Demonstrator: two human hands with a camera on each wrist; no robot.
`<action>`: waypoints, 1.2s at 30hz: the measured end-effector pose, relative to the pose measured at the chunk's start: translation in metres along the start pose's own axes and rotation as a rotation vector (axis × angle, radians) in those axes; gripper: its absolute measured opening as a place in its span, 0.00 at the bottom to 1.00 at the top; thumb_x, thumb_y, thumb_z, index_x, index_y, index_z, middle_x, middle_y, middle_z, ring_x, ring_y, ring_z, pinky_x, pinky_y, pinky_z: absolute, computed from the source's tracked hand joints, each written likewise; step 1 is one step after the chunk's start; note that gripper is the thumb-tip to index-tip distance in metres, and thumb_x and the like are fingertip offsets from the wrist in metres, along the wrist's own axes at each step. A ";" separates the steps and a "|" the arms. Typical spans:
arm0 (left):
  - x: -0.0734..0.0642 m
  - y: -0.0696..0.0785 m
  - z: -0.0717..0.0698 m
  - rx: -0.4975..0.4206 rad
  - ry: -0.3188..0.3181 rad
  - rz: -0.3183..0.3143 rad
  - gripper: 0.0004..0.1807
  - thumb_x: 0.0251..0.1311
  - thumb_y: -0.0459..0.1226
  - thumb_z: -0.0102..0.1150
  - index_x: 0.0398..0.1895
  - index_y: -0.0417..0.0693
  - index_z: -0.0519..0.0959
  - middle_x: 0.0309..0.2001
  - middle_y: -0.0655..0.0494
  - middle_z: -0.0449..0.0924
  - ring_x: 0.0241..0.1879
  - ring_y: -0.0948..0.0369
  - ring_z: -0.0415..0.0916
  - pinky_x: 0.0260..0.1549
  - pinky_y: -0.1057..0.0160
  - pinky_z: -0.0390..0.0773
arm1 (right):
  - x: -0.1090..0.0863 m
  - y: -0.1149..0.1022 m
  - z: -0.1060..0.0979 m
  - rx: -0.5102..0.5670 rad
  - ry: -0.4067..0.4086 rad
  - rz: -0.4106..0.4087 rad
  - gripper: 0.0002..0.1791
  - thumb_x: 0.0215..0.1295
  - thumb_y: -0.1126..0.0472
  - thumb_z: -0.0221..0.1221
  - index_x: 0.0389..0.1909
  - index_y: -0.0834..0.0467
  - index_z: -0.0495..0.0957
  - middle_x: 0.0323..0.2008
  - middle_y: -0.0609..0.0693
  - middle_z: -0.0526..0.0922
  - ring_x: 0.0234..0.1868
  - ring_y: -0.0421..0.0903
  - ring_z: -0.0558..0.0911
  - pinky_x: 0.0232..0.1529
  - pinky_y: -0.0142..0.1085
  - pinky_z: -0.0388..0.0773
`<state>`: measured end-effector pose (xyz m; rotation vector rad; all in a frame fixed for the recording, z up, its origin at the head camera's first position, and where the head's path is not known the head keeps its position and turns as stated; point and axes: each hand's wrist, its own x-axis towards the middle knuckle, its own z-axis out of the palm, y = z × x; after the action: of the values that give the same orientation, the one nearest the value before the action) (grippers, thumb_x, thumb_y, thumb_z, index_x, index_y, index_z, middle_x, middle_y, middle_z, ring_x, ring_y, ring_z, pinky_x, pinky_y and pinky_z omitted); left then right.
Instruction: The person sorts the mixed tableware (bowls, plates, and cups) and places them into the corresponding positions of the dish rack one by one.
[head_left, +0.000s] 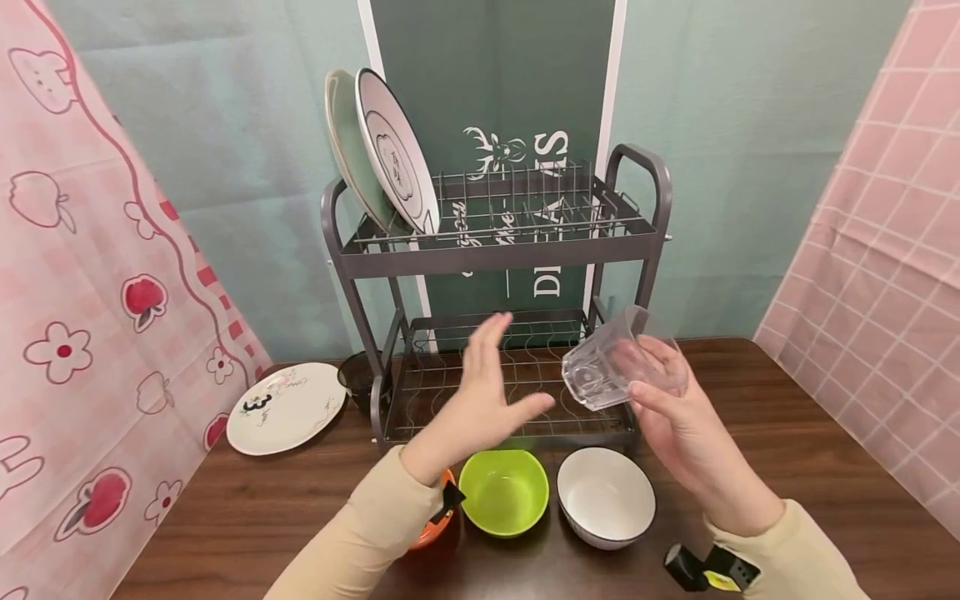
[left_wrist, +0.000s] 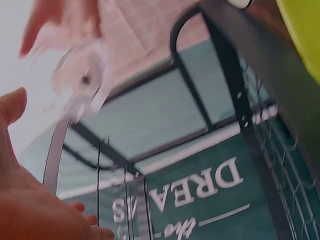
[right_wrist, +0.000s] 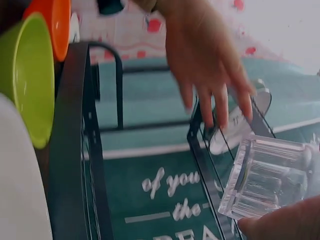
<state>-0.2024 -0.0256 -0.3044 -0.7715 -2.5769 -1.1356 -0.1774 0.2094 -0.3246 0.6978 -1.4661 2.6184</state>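
My right hand (head_left: 667,408) grips a clear plastic cup (head_left: 600,367), tilted with its base toward the left, in front of the rack's right side. The same cup (right_wrist: 270,175) fills the lower right of the right wrist view, the thumb along its edge. My left hand (head_left: 483,396) is held up with straight fingers, thumb pointing at the cup and apart from it, nothing in its grasp. Behind both hands stands a dark two-tier dish rack (head_left: 495,260). A white plate (head_left: 397,158) and a pale green plate (head_left: 352,150) lean upright in its top left.
In front of the rack sit a green bowl (head_left: 504,493), a white bowl (head_left: 606,497) and an orange bowl (head_left: 433,527), partly hidden by my left sleeve. To the left lie a decorated oval plate (head_left: 288,408) and a dark translucent cup (head_left: 362,377), beside the rack's leg.
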 end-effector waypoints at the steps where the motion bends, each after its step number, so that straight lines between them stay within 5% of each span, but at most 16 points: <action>1: 0.000 0.002 0.004 0.017 -0.027 0.012 0.55 0.51 0.53 0.63 0.72 0.58 0.35 0.73 0.52 0.34 0.72 0.53 0.36 0.65 0.43 0.54 | 0.000 0.001 0.004 -0.001 -0.005 0.016 0.26 0.63 0.74 0.47 0.60 0.54 0.55 0.59 0.47 0.72 0.60 0.39 0.72 0.56 0.27 0.69; 8: -0.001 0.006 0.020 -0.022 -0.046 0.050 0.60 0.44 0.52 0.69 0.72 0.60 0.35 0.73 0.55 0.37 0.72 0.55 0.43 0.63 0.48 0.61 | 0.001 0.009 0.020 -0.008 -0.050 0.095 0.28 0.66 0.65 0.49 0.65 0.51 0.52 0.64 0.43 0.66 0.64 0.37 0.66 0.59 0.27 0.64; 16: -0.001 0.009 0.024 -0.143 -0.001 0.051 0.57 0.42 0.47 0.73 0.70 0.56 0.42 0.71 0.58 0.45 0.69 0.59 0.50 0.64 0.53 0.61 | 0.003 0.015 0.032 0.156 -0.145 0.097 0.22 0.68 0.61 0.47 0.62 0.50 0.60 0.61 0.42 0.67 0.60 0.38 0.68 0.58 0.28 0.66; 26: -0.003 0.012 0.026 -0.272 0.065 0.067 0.49 0.42 0.45 0.72 0.65 0.57 0.52 0.61 0.58 0.64 0.59 0.62 0.66 0.60 0.56 0.67 | 0.006 0.023 0.032 0.454 -0.185 0.186 0.27 0.68 0.62 0.47 0.66 0.52 0.51 0.59 0.47 0.68 0.57 0.42 0.71 0.56 0.31 0.71; 36: 0.001 0.009 0.025 -0.378 0.116 0.118 0.44 0.43 0.36 0.72 0.63 0.55 0.58 0.59 0.59 0.65 0.58 0.64 0.68 0.60 0.62 0.68 | 0.009 0.026 0.026 0.511 -0.213 0.238 0.21 0.71 0.60 0.43 0.63 0.57 0.57 0.59 0.49 0.70 0.58 0.43 0.73 0.57 0.31 0.71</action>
<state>-0.1979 -0.0024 -0.3155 -0.8911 -2.2171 -1.6008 -0.1831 0.1721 -0.3298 0.9143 -0.9605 3.2375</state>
